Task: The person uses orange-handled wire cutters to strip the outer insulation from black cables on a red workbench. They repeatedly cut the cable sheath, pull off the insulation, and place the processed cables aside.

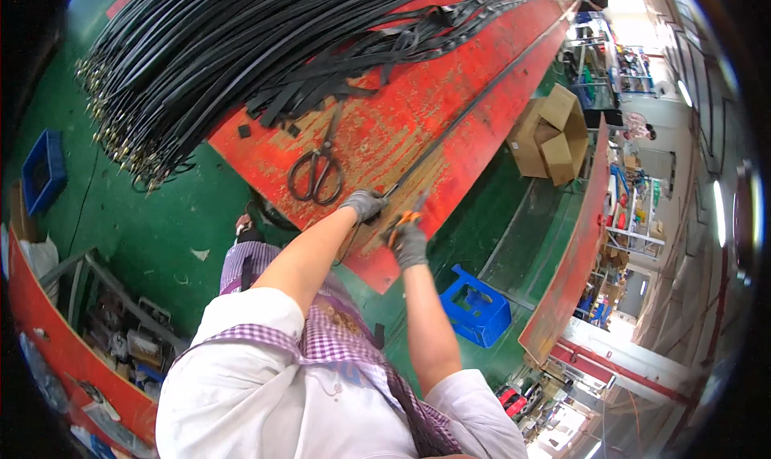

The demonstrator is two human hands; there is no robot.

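My left hand [365,205], in a grey glove, is closed on the end of a long black cable [450,132] near the table's front corner. The cable runs away along the right side of the worn red table [474,154]. Beside it, my gloved right hand [409,245] grips orange-handled scissors [411,217]; their blades point away from me and are slightly blurred. Large dark scissors [325,158] lie on the tabletop left of my left hand. A thick bundle of black cables [217,49] covers the table's far left, with metal-coloured ends hanging over the edge.
Black sleeve-like strips [321,77] and small black scraps [294,130] lie beside the bundle. A blue plastic stool [475,308] stands on the green floor to the right, and an open cardboard box [552,138] sits farther off. Leftward is a blue crate [43,172].
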